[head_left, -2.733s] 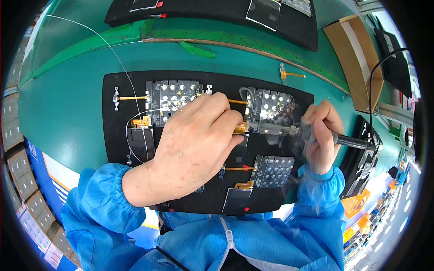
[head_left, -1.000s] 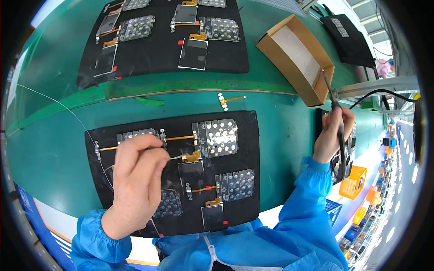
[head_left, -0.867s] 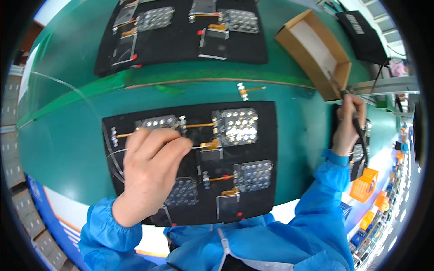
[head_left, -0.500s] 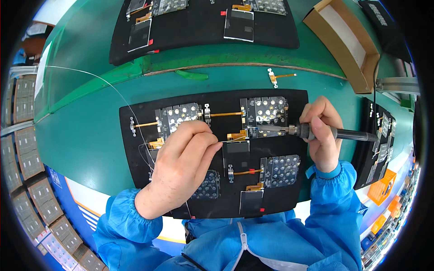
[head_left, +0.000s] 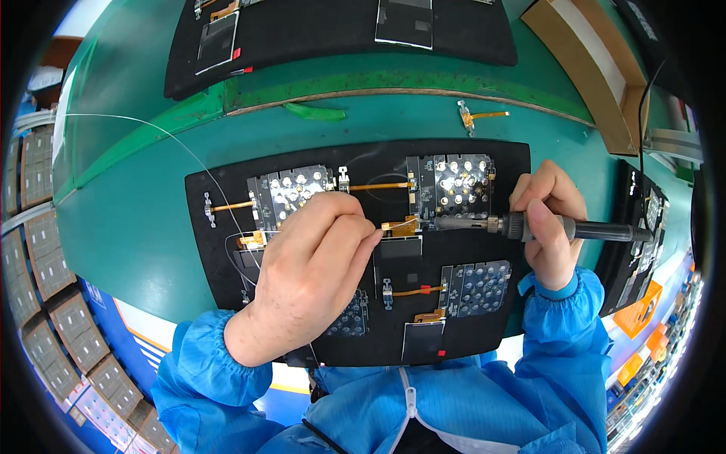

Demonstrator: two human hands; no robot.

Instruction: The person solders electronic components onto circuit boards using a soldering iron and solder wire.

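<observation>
Orange and flat, the flex connector (head_left: 409,226) lay at the lower-left corner of the keypad circuit board (head_left: 463,181). Left of that board, our left hand (head_left: 306,265) pinched solder wire (head_left: 121,116); right of it, our right hand (head_left: 552,250) clamped a soldering iron (head_left: 514,225). Its tip looked indistinct; a slip could have scorched the connector.

Black soldering iron (head_left: 516,226); green table (head_left: 128,227)

Electronics workshop, soldering iron (head_left: 518,226), circuit boards (head_left: 463,185)
</observation>
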